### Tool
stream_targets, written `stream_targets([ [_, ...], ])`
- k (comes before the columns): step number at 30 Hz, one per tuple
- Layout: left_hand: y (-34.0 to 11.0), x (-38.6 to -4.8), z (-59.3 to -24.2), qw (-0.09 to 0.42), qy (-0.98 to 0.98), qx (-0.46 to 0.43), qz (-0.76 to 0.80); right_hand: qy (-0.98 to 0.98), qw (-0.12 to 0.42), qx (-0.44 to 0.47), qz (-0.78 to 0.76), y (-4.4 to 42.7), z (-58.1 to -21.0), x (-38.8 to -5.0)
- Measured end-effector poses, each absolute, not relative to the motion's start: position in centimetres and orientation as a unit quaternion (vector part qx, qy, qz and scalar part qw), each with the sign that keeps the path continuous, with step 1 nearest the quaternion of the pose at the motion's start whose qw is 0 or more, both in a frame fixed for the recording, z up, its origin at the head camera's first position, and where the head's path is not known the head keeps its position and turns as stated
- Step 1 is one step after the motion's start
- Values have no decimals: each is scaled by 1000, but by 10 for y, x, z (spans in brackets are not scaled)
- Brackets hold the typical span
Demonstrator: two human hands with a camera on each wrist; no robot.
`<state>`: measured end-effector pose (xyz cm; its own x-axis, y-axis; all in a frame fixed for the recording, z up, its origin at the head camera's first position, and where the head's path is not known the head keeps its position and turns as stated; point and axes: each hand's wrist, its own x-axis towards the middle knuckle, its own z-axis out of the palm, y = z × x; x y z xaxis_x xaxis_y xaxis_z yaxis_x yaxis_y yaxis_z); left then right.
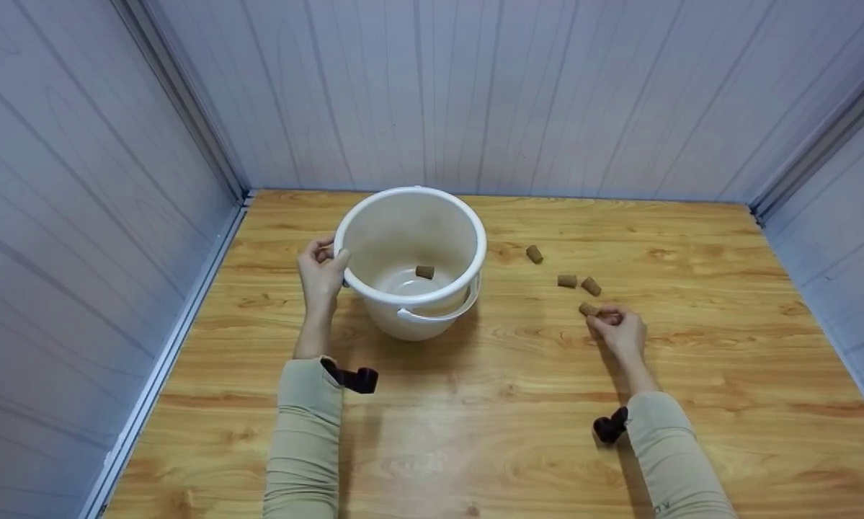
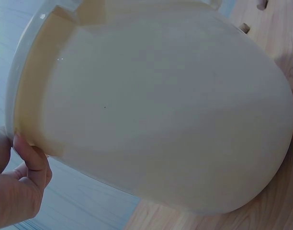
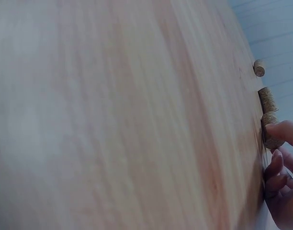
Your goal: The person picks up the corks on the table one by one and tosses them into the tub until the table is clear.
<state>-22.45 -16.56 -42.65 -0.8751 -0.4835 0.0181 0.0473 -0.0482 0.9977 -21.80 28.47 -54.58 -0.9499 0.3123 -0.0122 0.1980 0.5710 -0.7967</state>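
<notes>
Possibly a booth: pale panelled walls border a wood-grain surface.

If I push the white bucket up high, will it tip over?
The white bucket might tip, since it narrows toward the bottom, though the left hand holding its rim may steady it. It's probably light for its size, with only one cork visible inside. Its smooth wall could feel slippery.

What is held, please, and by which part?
The left hand holds the white bucket by its rim; the right hand pinches a cork by its near end.
</notes>
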Motion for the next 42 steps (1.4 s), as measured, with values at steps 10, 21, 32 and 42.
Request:
stream_targets([
  [10, -166, -224, -425, 190, -667, 167, -701, -881, 73, -132, 448, 281, -543, -215],
  [21, -165, -225, -427, 191, -658, 172, -707, -878, 72, -107, 461, 276, -543, -212],
  [32, -166, -226, -426, 187, -659, 178, -707, -866, 70, -96, 486, 264, -534, -211],
  [42, -166, -224, -426, 183, -669, 170, -700, -863, 102, -52, 492, 245, -517, -212],
])
